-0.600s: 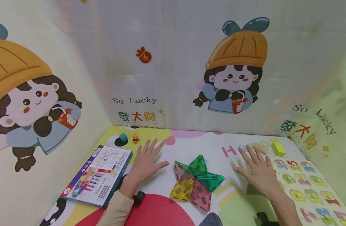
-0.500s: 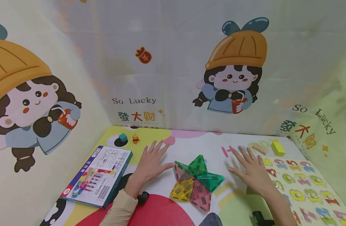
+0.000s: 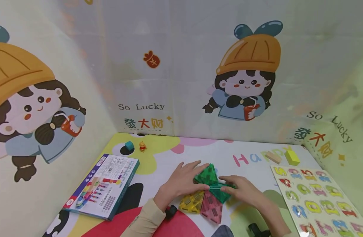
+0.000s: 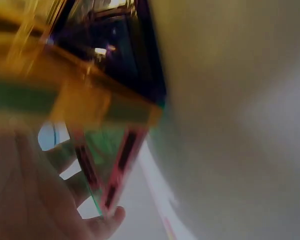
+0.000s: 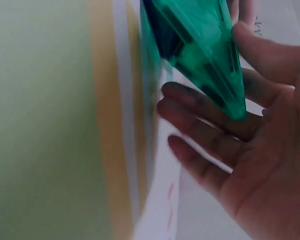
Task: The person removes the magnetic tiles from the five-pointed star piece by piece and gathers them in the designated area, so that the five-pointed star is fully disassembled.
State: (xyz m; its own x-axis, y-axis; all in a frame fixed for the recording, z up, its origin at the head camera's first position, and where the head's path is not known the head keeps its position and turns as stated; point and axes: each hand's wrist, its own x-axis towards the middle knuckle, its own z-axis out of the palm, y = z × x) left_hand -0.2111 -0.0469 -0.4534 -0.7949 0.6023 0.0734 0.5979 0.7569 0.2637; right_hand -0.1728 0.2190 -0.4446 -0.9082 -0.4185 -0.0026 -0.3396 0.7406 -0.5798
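Star, one, assembled (image 3: 207,197): translucent coloured tiles with dark bars along their edges, the points faceted and raised. Two green points (image 3: 210,174) faced away from the person and to the right; a pink point (image 3: 212,207) and a yellow point (image 3: 191,203) faced the near side. The left point, pink-edged, was largely covered by the left hand (image 3: 183,180), which gripped it. The right hand (image 3: 244,191) held the right green point between thumb and fingers. Position: mid-worktop (image 3: 169,168), pose roughly level.

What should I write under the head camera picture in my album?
Left hand and right hand around a colourful see-through star, near a number board.
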